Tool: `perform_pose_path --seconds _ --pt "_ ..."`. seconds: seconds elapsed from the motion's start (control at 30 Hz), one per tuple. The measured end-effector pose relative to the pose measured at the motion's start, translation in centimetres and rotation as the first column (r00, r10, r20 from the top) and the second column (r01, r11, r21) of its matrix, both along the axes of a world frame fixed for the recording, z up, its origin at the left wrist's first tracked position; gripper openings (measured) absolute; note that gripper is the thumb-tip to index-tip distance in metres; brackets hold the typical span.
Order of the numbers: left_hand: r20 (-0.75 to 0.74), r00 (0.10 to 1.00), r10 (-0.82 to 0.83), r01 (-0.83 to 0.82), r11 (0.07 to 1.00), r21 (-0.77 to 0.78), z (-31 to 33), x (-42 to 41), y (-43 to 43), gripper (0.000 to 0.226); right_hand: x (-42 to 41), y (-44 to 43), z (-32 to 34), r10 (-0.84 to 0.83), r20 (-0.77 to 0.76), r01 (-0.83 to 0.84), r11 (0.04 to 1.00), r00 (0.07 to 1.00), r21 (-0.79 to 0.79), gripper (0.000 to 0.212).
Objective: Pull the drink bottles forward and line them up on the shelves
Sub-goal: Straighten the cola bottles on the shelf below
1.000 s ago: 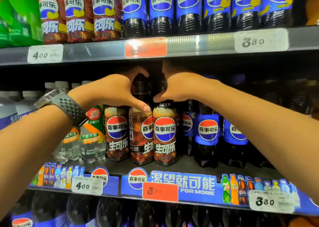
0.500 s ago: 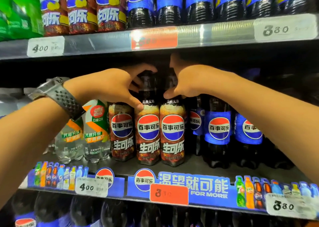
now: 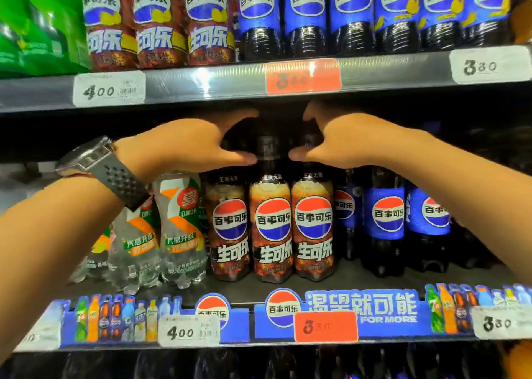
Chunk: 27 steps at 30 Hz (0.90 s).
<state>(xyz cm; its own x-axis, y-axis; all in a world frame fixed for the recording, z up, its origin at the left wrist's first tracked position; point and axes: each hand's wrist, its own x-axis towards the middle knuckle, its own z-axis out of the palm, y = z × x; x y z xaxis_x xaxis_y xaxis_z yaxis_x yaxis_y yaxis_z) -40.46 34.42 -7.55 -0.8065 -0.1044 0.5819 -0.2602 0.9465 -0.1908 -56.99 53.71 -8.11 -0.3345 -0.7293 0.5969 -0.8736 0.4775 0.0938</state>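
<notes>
Three brown-label cola bottles stand side by side near the middle shelf's front, labels facing me: left (image 3: 229,226), middle (image 3: 272,229), right (image 3: 312,226). My left hand (image 3: 195,145), with a watch on its wrist, curves round the left bottle's neck, thumb in front and fingers reaching behind. My right hand (image 3: 342,142) curves the same way round the right bottle's neck. Both thumb tips flank the middle bottle's neck (image 3: 267,151). The fingertips are lost in the dark behind.
Clear lemon-lime soda bottles (image 3: 181,226) stand left of the cola, and blue-label cola bottles (image 3: 385,220) to the right, set further back. The upper shelf edge (image 3: 201,84) hangs just above my hands. A printed price strip (image 3: 359,309) fronts the middle shelf.
The middle bottle has turned so its logo faces front, level with its neighbours. Both hands have risen from the bottles' shoulders to their necks and spread wider.
</notes>
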Motion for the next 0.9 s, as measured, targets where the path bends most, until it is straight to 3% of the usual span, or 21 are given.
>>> perform_pose_path --seconds 0.1,0.27,0.47,0.7,0.9 --pt "-0.024 0.990 0.138 -0.139 0.990 -0.015 0.2 0.2 -1.3 0.062 1.3 -0.9 0.4 0.055 -0.070 -0.053 0.998 0.996 0.032 0.076" --pt "-0.056 0.998 -0.012 0.019 0.993 0.118 0.6 -0.4 -2.0 0.042 2.8 -4.2 0.8 0.103 -0.040 -0.094 0.981 0.994 0.171 0.066" --pt "-0.099 0.979 -0.177 0.200 0.924 0.327 0.9 -0.5 -2.7 0.025 2.4 -5.6 1.2 0.097 0.027 -0.099 0.989 0.995 0.107 0.067" --pt "-0.102 0.965 -0.242 0.262 0.873 0.412 0.9 -0.2 -2.6 0.023 2.5 -6.0 0.9 0.107 -0.002 -0.107 0.991 0.994 0.079 0.069" --pt "-0.045 0.982 -0.186 0.190 0.925 0.330 1.2 0.0 -2.9 0.027 2.3 -4.7 1.4 0.136 0.018 -0.137 0.989 0.991 0.059 0.066"
